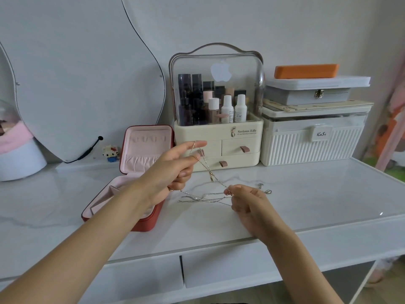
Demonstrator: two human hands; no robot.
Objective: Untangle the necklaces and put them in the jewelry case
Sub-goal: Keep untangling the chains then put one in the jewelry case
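Left hand (175,165) holds a gold chain (205,164) looped over raised fingers; right hand (247,199) has a pinching grip on its far end. Silver chains (203,197) lie knotted on the surface (306,194), right of the open case (144,150). Risk: pulling apart may tighten the knot.

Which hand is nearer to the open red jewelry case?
Left. The left hand is raised just above the jewelry case, overlapping its right edge. The right hand is farther right, over the table.
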